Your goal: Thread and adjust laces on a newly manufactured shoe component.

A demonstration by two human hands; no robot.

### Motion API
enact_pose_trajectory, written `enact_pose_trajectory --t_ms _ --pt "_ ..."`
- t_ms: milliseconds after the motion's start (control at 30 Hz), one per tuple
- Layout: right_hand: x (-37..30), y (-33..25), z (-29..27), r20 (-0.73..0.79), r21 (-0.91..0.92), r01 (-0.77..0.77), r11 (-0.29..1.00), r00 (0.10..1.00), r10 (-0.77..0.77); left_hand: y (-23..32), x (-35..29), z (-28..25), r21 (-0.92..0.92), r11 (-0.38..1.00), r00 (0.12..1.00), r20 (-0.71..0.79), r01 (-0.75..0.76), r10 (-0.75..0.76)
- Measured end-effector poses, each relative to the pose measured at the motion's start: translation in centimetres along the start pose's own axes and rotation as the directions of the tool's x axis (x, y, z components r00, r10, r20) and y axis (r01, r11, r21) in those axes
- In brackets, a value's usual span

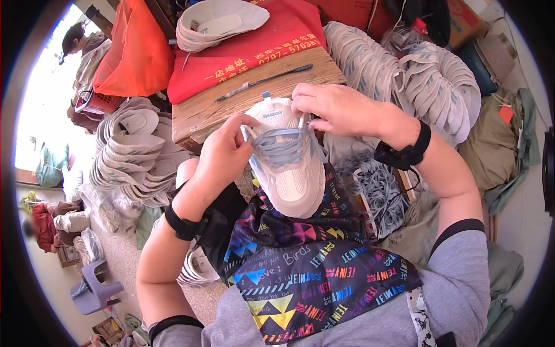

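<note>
A white and grey shoe upper [292,188] rests against my lap at the near edge of the wooden bench, toe toward me. Flat light-blue laces [280,144] cross its front in several rows, and a small blue loop tops its tongue. My left hand [228,141] pinches the left edge of the opening beside the top lace row. On the opposite edge, my right hand [335,110] is closed with thumb and fingers near the upper eyelets. Whether a lace end is also between the fingers of either hand is too small to tell.
A thin dark rod-like tool [263,82] lies on the wooden bench [202,118]. Beyond it, another upper [219,23] sits on red cloth. Nested uppers are stacked at left [130,150] and right [442,87]. A box of loose blue laces [381,194] stands beside my right forearm.
</note>
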State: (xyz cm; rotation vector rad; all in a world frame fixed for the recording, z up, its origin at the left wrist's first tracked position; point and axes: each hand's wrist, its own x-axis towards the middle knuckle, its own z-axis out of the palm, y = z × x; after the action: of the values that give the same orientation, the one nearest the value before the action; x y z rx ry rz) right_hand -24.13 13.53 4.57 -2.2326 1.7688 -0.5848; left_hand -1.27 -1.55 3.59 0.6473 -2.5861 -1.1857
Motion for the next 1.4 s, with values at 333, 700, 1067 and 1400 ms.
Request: enact_pose_trajectory --t_ms 333,700,1067,1400 --pt "1.1 0.4 -0.8 0.150 0.037 -0.044 0.998 0.988 0.038 -0.2 1.9 -1.6 -0.229 0.952 0.932 0.342 0.205 -0.118" --pt "1.7 2.4 -0.2 0.314 0.359 -0.288 0.888 0.933 0.175 -1.0 1.7 -1.1 -0.071 0.997 0.975 0.219 -0.007 0.022" --pt "0.9 0.5 3.1 0.293 0.828 -0.516 0.218 0.730 0.617 -1.3 1.7 -2.6 0.555 0.677 0.850 0.114 -0.483 0.514" --pt "0.6 -0.8 4.0 -0.291 0.364 -0.228 0.903 0.893 0.343 -2.1 2.5 0.6 0.095 0.970 0.970 -0.082 -0.222 0.230"
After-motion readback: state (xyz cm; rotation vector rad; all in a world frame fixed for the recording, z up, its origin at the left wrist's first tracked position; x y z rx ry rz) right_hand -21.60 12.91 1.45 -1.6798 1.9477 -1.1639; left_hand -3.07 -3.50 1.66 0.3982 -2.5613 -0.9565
